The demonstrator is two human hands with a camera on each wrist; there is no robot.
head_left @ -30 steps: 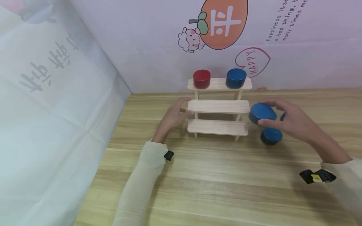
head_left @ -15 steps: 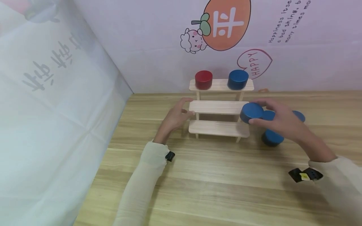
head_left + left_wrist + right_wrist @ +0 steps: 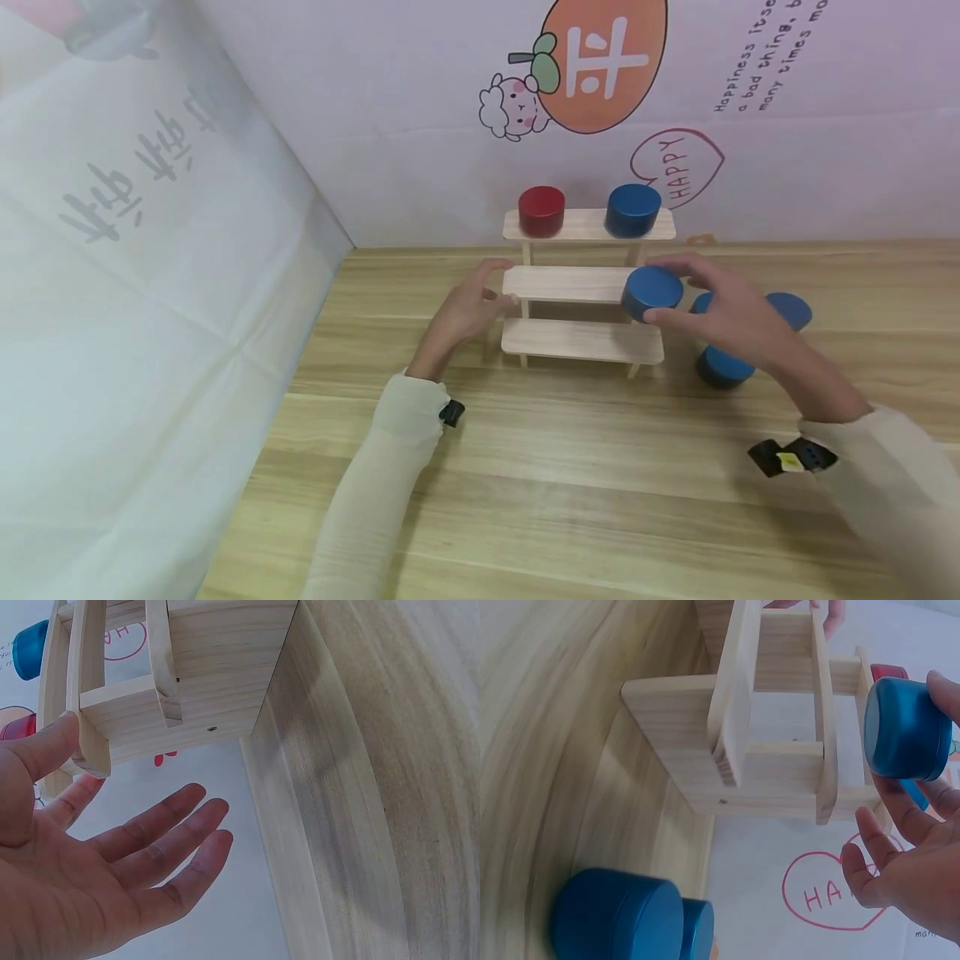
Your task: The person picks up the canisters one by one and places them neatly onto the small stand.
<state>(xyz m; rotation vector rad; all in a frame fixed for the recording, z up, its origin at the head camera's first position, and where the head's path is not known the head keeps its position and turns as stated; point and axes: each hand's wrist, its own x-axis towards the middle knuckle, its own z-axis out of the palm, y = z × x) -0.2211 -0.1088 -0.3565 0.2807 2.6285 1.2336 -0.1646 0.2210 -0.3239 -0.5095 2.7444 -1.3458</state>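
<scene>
A three-tier wooden display rack (image 3: 566, 284) stands against the back wall. My left hand (image 3: 467, 310) pinches the left end of its middle shelf between thumb and forefinger; in the left wrist view that hand's other fingers (image 3: 176, 832) stretch out free. A blue round tin (image 3: 651, 292) is gripped in my right hand (image 3: 742, 325), over the right end of the middle shelf. From the right wrist, the tin (image 3: 906, 729) appears held off the shelf by thumb and forefinger. On the top shelf sit a red round tin (image 3: 542, 212) at left and another blue one (image 3: 633, 211) at right.
Several more blue tins, one of them nearest the front (image 3: 724, 367), stand on the wood-grain table (image 3: 570, 483) right of the rack, partly behind my right hand. A printed white cloth (image 3: 420, 150) hangs behind, with another white sheet (image 3: 165, 350) along the left.
My right hand has carried the blue tin leftward, from beside the rack to over the right end of the middle shelf. My left hand stays on the rack.
</scene>
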